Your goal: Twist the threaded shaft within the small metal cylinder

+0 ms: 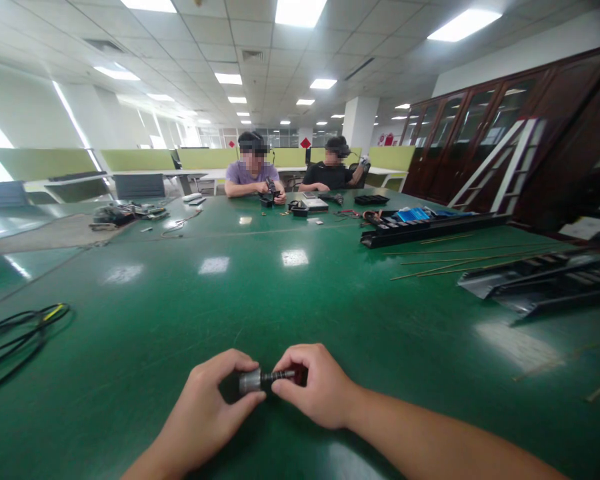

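Low in the head view, my left hand and my right hand hold a small object together above the green tabletop. It is a short metal cylinder joined to a dark threaded shaft. My left fingers and thumb pinch the cylinder. My right fingers and thumb grip the far end of the shaft, hiding its tip, where a little dark red shows.
The glossy green table holds a coiled black cable at left. Black rails and thin sticks lie at right. Two seated co-workers handle small parts beyond scattered tools and a long black tray.
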A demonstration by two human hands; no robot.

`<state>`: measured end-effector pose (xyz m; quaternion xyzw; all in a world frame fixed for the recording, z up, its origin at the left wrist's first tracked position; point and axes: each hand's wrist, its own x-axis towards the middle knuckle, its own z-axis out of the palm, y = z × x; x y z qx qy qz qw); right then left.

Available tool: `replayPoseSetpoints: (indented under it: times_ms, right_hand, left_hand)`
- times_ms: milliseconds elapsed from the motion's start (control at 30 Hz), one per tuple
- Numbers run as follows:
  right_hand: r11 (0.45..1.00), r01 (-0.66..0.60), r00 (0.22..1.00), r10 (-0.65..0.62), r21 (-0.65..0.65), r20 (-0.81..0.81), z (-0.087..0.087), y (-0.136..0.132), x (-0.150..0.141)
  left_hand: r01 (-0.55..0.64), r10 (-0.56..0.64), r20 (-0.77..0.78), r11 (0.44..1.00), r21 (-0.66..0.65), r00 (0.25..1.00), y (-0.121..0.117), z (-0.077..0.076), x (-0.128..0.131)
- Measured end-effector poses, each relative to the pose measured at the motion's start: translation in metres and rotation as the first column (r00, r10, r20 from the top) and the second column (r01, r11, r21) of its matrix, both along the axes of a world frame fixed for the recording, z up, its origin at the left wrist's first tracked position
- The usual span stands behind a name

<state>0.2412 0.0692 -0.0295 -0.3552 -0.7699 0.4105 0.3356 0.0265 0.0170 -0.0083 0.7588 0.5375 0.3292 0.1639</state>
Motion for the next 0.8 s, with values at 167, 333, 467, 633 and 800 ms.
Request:
replayPoseSetpoints:
  times_ms: [167,333,467,633,800]
  right_hand:
    - [1.0,0.003,1.0,-0.004,-0.003,-0.008,-0.0001,0.0007,-0.0007]
    - [1.0,0.002,1.0,-0.002,-0.002,0.003,0.0006,0.0002,0.0001]
    - [1.0,0.007,1.0,-0.007,-0.01,-0.002,0.0009,0.0003,0.0007]
    - [1.0,0.009,1.0,-0.009,-0.023,-0.002,0.002,0.0005,0.0004]
    - [1.0,0.008,1.0,-0.008,-0.017,-0.012,0.0032,-0.0001,0.0006]
  left_hand:
    - [0.004,-0.004,0.001,1.0,-0.005,1.0,-0.0001,-0.0003,-0.0012]
    - [-0.001,0.001,0.002,1.0,-0.002,1.0,0.0013,0.0009,-0.0007]
    - [-0.005,0.005,-0.004,1.0,0.003,1.0,0.0016,0.0009,-0.002]
    - [-0.01,0.01,0.002,1.0,0.019,1.0,0.002,0.0002,-0.0031]
    - [-0.013,0.013,-0.001,0.999,0.032,1.0,0.0031,-0.0013,-0.0045]
